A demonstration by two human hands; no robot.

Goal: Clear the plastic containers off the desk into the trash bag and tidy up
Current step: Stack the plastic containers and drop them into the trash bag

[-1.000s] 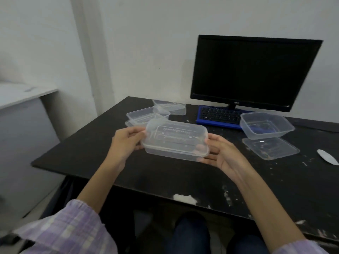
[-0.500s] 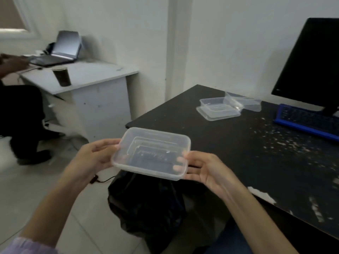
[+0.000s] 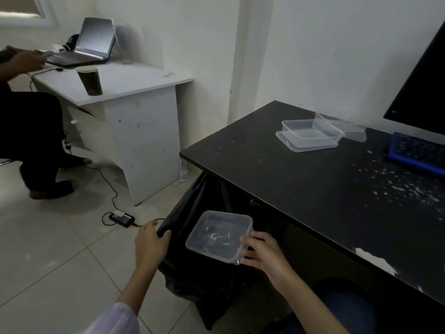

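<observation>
A clear plastic container [image 3: 218, 236] hangs over the mouth of the black trash bag [image 3: 199, 276] beside the desk. My right hand [image 3: 262, 253] grips its right edge. My left hand [image 3: 150, 242] pinches the bag's left rim and holds it apart. On the black desk [image 3: 313, 189] further back lie more clear containers [image 3: 310, 133], one resting on a flat lid with another tilted behind it.
A blue keyboard [image 3: 419, 154] and a black monitor [image 3: 423, 88] stand at the desk's right. To the left is a white desk [image 3: 134, 112] with a laptop and a dark cup, where another person sits. A power adapter [image 3: 121, 219] and cable lie on the tiled floor.
I turned left and down from the desk to the bag. My left hand let go of the container and took the bag's rim; the right hand lowered the container over the bag.
</observation>
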